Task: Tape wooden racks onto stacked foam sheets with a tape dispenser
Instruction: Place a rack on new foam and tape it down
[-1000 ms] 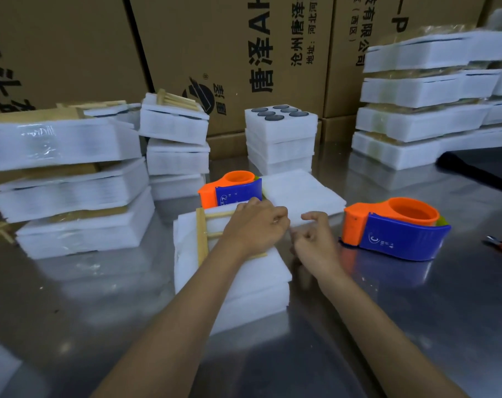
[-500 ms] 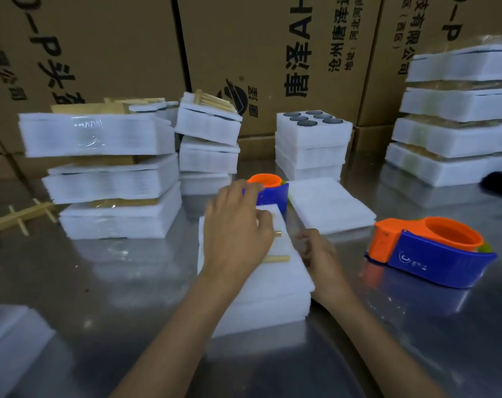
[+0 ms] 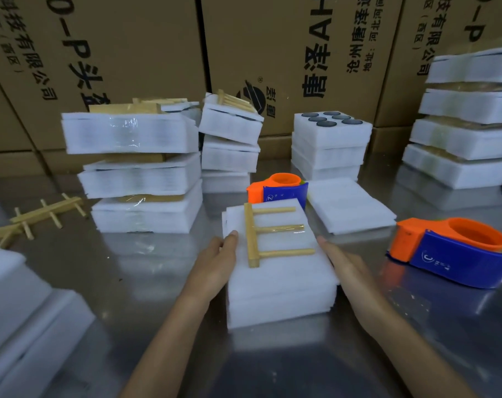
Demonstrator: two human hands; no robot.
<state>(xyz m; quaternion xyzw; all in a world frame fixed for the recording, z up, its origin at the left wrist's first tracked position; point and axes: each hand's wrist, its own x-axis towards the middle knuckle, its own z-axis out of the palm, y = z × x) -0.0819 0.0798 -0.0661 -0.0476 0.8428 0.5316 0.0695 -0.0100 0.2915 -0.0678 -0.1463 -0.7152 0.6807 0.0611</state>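
- A stack of white foam sheets point(image 3: 278, 285) sits on a shiny metal table point(image 3: 129, 282), straight in front of the person; everything below is placed relative to this stack.
- A wooden rack point(image 3: 255, 234), one long bar with three pegs pointing right, lies flat on top of the stack. A strip of clear tape point(image 3: 284, 229) crosses its middle peg and sticks to the foam.
- The left hand point(image 3: 215, 265) rests against the stack's left side, fingers straight and relaxed, fingertips at the top edge, grasping nothing.
- The right hand point(image 3: 341, 262) lies flat against the stack's right side, fingers extended, likewise clenching nothing.
- Just behind the stack stands an orange and blue tape dispenser point(image 3: 278, 189).
- A second tape dispenser point(image 3: 453, 251), same colours, sits to the right of the stack, well apart from it.
- Behind and right of the stack lies a thin pile of loose foam sheets point(image 3: 350, 208).
- Left and behind rise taped foam bundles point(image 3: 135, 168) with wood showing between them.
- Far left of the stack, loose wooden racks point(image 3: 37, 216) lie on the table.
- Cardboard boxes point(image 3: 272, 53) with printed lettering form the backdrop.
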